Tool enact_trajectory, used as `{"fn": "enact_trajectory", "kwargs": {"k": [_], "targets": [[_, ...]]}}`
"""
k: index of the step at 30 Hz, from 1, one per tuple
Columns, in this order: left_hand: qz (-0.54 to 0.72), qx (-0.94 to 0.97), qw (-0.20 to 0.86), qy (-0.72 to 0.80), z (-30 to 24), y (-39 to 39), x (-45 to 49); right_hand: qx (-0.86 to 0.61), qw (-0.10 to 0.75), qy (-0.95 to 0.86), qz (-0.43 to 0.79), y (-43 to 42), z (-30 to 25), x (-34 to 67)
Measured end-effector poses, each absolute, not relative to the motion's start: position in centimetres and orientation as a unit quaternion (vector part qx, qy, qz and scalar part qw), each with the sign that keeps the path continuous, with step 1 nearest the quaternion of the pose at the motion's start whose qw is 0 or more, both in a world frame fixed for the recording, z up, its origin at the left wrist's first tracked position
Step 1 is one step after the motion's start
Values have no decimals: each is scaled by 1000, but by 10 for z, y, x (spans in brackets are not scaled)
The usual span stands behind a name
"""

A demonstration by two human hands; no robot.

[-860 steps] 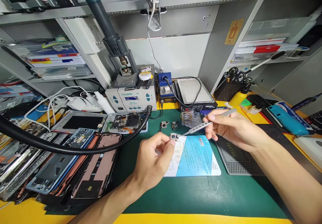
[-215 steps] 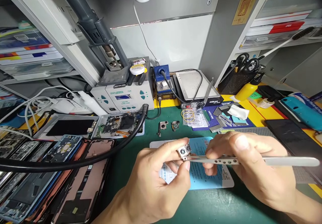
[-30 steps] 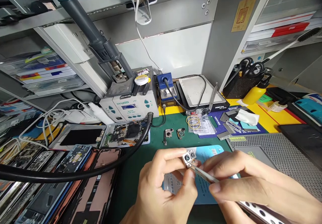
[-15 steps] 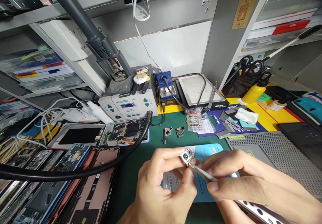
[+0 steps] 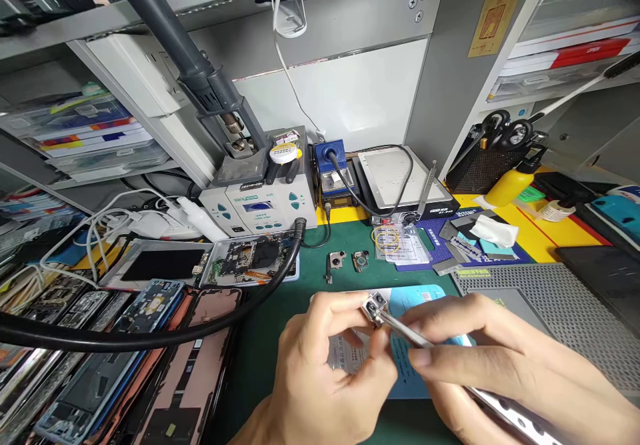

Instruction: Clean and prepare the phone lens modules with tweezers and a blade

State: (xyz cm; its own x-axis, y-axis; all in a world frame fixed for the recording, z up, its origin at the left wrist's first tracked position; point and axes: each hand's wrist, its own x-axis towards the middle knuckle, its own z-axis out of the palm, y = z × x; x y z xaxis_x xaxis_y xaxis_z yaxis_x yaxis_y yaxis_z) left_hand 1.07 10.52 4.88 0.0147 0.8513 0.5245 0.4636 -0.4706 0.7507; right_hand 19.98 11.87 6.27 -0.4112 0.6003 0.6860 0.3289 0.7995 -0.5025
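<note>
My left hand point(image 5: 330, 365) pinches a small dual camera module point(image 5: 375, 306) between thumb and fingers, held above a blue and white card point(image 5: 425, 296) on the green mat point(image 5: 265, 338). My right hand point(image 5: 480, 358) grips metal tweezers point(image 5: 400, 330), and their tips touch the underside of the module. Two more small camera modules point(image 5: 337, 260) point(image 5: 360, 260) lie on the mat just beyond my hands.
A black hose point(image 5: 150, 338) curves over phone frames point(image 5: 165, 365) piled at the left. A hot-air station point(image 5: 260, 198), a blue soldering stand point(image 5: 330, 171) and a heating plate point(image 5: 395, 178) line the back. A perforated grey pad point(image 5: 550, 298) lies right, near a yellow bottle point(image 5: 510, 181).
Both hands stay together on the camera module. The module has tilted slightly and the view shifted a little; the tweezers remain pressed at its lower edge.
</note>
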Motion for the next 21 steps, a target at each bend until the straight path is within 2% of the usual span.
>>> {"fn": "enact_trajectory", "kwargs": {"k": [5,8,11,13,17,21], "targets": [[512,617,281,527,56,104,12,-332,502,-782,160,115,61,197],[494,521,448,533,59,105,8,-385,534,-729,189,114,59,195],[493,364,648,452,61,113,1,-408,538,-713,189,116,56,197],[497,259,720,409,62,120,-3,-440,537,-694,192,117,55,199],[479,119,778,389,63,129,-7,-500,526,-653,216,119,55,200],[467,66,797,377,63,130,-8,-514,526,-640,224,121,55,197]]}}
